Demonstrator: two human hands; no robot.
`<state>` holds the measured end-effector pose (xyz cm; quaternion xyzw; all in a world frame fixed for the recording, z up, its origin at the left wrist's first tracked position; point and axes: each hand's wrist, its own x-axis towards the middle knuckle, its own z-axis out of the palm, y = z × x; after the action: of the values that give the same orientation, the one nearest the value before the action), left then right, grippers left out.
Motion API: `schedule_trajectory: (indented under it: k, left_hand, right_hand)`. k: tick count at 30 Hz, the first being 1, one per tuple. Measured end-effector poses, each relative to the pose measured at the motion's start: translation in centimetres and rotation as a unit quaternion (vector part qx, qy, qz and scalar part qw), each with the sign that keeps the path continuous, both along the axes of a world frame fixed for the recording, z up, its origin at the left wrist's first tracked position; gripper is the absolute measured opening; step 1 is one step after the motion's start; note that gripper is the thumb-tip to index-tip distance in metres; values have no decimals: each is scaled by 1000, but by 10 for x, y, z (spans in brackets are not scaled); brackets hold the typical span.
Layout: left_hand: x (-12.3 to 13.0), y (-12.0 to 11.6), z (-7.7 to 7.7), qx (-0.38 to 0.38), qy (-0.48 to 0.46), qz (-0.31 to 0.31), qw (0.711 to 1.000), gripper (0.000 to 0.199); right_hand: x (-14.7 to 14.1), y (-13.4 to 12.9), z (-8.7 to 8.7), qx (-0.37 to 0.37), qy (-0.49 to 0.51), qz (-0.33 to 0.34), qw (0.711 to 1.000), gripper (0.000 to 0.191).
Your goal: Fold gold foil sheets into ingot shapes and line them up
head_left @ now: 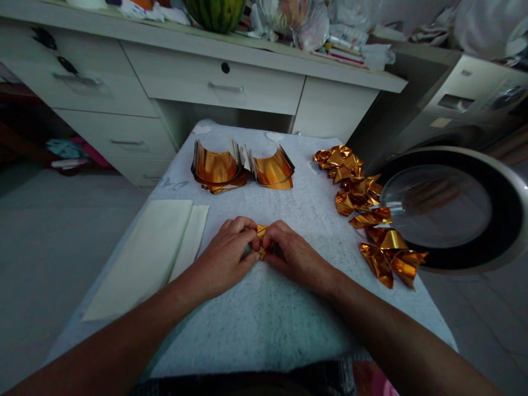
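Between my two hands, low over the middle of the cloth-covered table (264,313), is a small piece of gold foil paper (261,231). The fingers of my left hand (233,250) pinch its left side. My right hand (295,253) grips the right side, fingers bent and close to the left ones. Most of the piece is hidden by the fingers. Beyond the hands lie two stacks of curved gold foil sheets, a left stack (216,166) and a right stack (272,168). Along the right edge runs a row of folded gold foil pieces (357,192).
Pale folded paper sheets (140,258) lie on the table's left side. A white drawer desk (256,91) stands behind, bearing a watermelon (216,12) and plastic bags. At right, the open round door (445,206) of a washing machine (462,93) sits close to the table edge.
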<state>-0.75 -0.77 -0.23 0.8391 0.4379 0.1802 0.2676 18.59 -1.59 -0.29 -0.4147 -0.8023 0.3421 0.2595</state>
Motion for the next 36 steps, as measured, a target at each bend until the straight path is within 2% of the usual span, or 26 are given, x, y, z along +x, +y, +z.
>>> schedule_trajectory:
  k: [6, 20, 30, 36]
  left_hand:
    - [4, -1, 2, 9, 3, 5, 1000, 13]
    - [5, 0, -2, 0, -19, 27, 999, 10]
    - [4, 1, -5, 8, -6, 8, 1000, 8]
    - [-2, 6, -4, -27, 7, -17, 999, 10]
  right_hand:
    - [0, 0, 0, -2, -3, 2, 1000, 19]
    - [0, -1, 3, -25, -4, -5, 1000, 22]
    - [-4, -2, 0, -10, -11, -17, 1000, 22]
    - [-4, -1, 1, -17, -11, -11, 1000, 22]
